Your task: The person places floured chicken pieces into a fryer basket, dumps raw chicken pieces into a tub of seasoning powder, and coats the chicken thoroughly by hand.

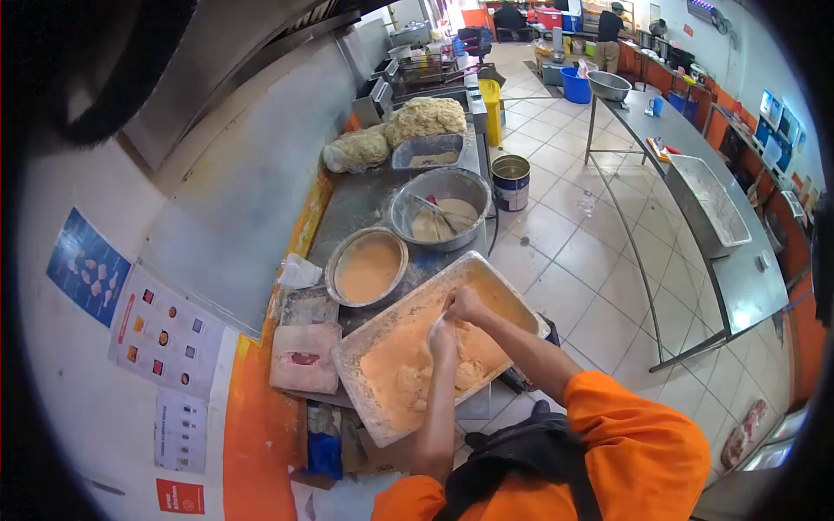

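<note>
A large white rectangular tray (354, 360) holds orange-tinted flour (391, 369), with several coated lumps (417, 382) in its near part. Over the middle of the tray, my left hand (443, 340) and my right hand (464, 304) are close together, fingers closed. Something pale and thin (437, 323) shows between them, too small and covered to name. Just behind the tray stand a round pan (330, 276) of orange powder and a grey metal bowl (401, 227) with pale batter and a wire whisk (443, 215).
A grey tub (427, 152) and bags of pale crumbs (424, 120) sit farther back on the counter. A lidless metal tin (511, 187) stands on the tiled floor. To the right, a steel table (747, 291) carries a long tray (708, 200). Other people (611, 39) are in the far background.
</note>
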A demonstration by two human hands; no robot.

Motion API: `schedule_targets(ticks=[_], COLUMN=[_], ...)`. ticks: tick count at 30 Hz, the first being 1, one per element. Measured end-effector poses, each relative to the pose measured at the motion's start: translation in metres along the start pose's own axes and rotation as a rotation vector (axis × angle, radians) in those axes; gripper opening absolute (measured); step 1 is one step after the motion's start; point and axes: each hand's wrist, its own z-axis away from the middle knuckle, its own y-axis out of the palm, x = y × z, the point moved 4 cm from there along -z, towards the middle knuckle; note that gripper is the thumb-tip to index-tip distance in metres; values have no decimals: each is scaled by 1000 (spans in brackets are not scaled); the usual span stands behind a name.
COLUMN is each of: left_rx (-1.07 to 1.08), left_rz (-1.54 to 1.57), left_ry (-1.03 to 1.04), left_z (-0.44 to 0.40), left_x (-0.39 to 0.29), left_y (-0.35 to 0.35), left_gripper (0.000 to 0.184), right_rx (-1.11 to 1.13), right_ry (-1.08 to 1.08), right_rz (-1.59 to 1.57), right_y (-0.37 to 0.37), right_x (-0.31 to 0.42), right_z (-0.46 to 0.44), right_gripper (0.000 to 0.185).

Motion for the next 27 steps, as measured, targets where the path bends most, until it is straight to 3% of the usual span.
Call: schedule_targets(ticks=[2, 4, 5, 7, 8, 9, 11, 13, 14, 17, 18, 23, 25, 27], left_rx=[-55, -126, -169, -284, -255, -231, -321, -263, -270, -189, -134, 118, 91, 5], left_rz=[-341, -332, -327, -324, 114, 558, 610, 386, 436, 527, 549, 444, 520, 471], left_ry=[89, 242, 306, 375, 208, 48, -116, -164, -207, -88, -6, -18, -10, -66], left_z=[16, 21, 25, 36, 23, 11, 24, 17, 19, 44, 54, 116, 153, 201], left_x=[-20, -2, 2, 4, 34, 61, 34, 50, 40, 3, -5, -28, -15, 10], left_y=[2, 8, 10, -1, -9, -8, 18, 33, 45, 70, 79, 82, 70, 51], left_gripper=[33, 36, 37, 35, 32, 29, 23, 24, 27, 36, 41, 58, 56, 58], right_rx=[127, 309, 152, 41, 83, 77, 76, 31, 6, 85, 71, 12, 105, 90], right_ry=[169, 209, 95, 1, 10, -161, -479, -525, -551, -379, -433, -367, -190, -182], right_rz=[-89, 13, 16, 47, 80, 0, -180, -137, -119, -57, -65, -10, -270, -469], right_y=[-20, -50, -68, -97, -102, -103, -114, -75, -61, -57, -60, -121, -160, -183], right_x=[-7, -9, -20, -67, -87, -68, 0, -6, -10, -23, -27, -40, -51, -88], right_z=[-9, -11, -18, -36, -45, -26, 37, 51, 59, 42, 31, -13, -17, -31], right_gripper=[23, 20, 22, 27, 30, 30, 29, 25, 23, 19, 18, 13, 16, 22])
